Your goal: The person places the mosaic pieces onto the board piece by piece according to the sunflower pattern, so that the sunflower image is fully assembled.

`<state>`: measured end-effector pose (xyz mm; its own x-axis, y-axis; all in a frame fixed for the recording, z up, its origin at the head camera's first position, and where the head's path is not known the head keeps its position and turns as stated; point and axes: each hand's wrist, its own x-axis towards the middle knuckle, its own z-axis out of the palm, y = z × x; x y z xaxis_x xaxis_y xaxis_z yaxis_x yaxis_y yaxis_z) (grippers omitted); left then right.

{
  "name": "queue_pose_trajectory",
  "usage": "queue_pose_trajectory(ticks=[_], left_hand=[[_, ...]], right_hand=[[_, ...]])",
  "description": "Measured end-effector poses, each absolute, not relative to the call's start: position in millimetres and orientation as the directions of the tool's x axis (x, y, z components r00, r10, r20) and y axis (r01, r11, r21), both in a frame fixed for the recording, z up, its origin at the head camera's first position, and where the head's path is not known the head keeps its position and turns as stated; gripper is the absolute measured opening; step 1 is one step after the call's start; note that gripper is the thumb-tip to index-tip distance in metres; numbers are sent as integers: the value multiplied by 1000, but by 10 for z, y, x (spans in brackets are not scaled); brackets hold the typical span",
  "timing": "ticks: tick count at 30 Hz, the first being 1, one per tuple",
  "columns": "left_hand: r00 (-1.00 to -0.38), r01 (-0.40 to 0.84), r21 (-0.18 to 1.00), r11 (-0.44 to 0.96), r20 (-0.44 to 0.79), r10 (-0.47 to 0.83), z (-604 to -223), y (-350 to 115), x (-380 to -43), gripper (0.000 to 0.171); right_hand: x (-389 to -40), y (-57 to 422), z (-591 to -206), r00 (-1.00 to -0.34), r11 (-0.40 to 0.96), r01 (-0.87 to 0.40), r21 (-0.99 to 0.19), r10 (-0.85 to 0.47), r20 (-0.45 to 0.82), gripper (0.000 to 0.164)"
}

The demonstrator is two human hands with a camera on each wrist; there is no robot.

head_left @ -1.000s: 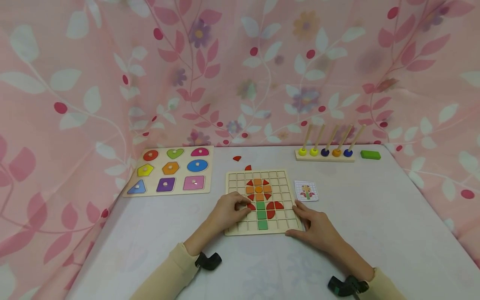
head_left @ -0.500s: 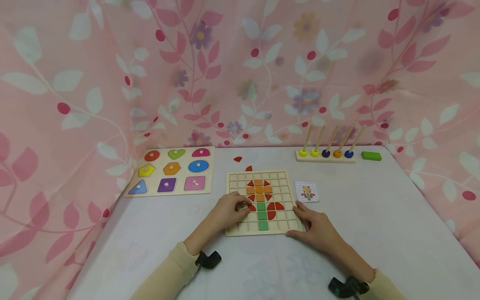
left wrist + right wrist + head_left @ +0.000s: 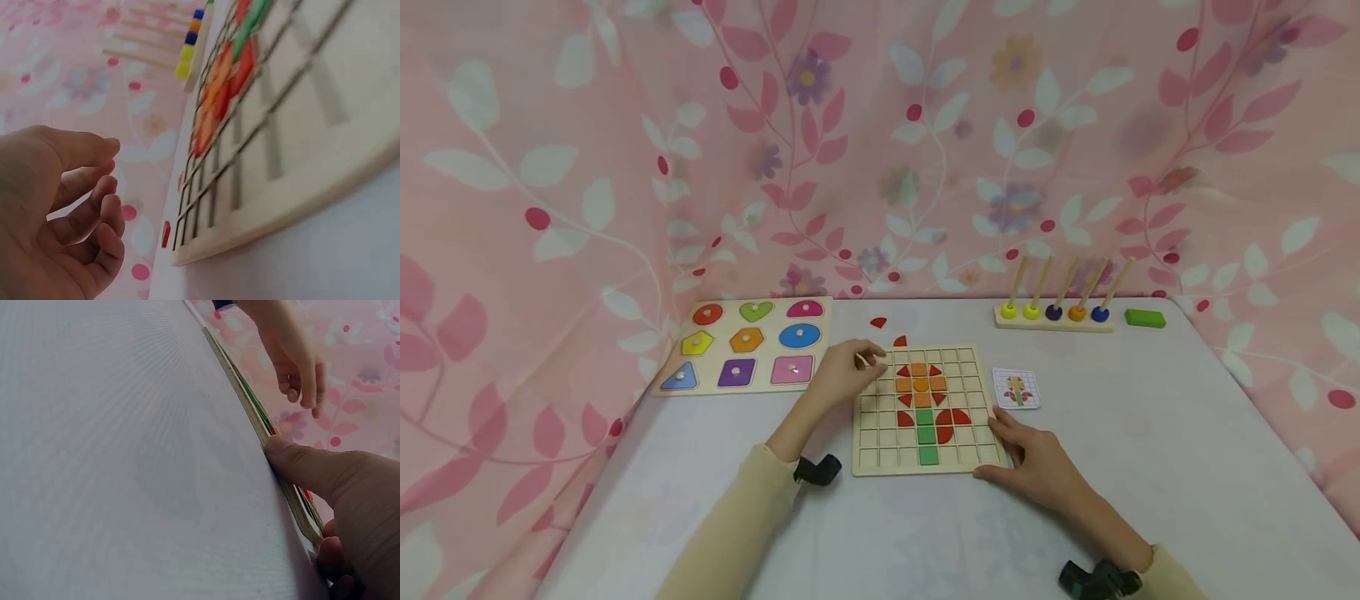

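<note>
A wooden grid board (image 3: 877, 437) lies on the table with a flower pattern of orange, red and green pieces. A red quarter-circle piece (image 3: 905, 419) sits left of the green squares (image 3: 927, 435). My left hand (image 3: 842, 371) is raised over the board's far left corner, fingers loosely curled; the left wrist view shows nothing in them. At the near right corner my right hand (image 3: 1037, 462) grips the board, thumb (image 3: 294, 459) on the front edge and fingers along the right edge. Two loose red pieces, one (image 3: 878, 322) farther back and one (image 3: 900, 341) at the board's far edge, lie beyond it.
A small pattern card (image 3: 1017, 389) lies right of the board. On the left is a knobbed shape puzzle (image 3: 763, 342). A peg stand with coloured beads (image 3: 1052, 321) and a green block (image 3: 1145, 318) stand at the back right, before a floral curtain (image 3: 925, 167).
My left hand has let go of the red quarter-circle piece, which stays on the board, and moved up and away toward the loose red pieces. The right hand keeps its place.
</note>
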<state>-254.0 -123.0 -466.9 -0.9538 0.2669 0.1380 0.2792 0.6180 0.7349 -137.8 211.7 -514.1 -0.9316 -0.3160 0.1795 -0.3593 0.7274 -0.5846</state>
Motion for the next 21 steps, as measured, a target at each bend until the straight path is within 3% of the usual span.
queue_pose_trajectory(ticks=[5,10,15,21], left_hand=[[-975,222,759,612,171,142,-4667,-1235,-3025,21],[-993,115,796,595,88,75,-4792,-1212,-3389,30],[-998,41,790,612,9,55,-4885,-1208,-3570,38],[-997,60,744,665,8,82,-4927,-1143,-3668,35]], right_hand=[[-1378,2116,-5142,-931,725,-361,-587,-315,184,88],[-1372,2108,-5152,-934,718,-351,-601,-316,169,88],[-1370,2094,-5163,-933,714,-355,-603,-316,175,87],[-1374,2122,-5146,-931,717,-361,-596,-315,185,87]])
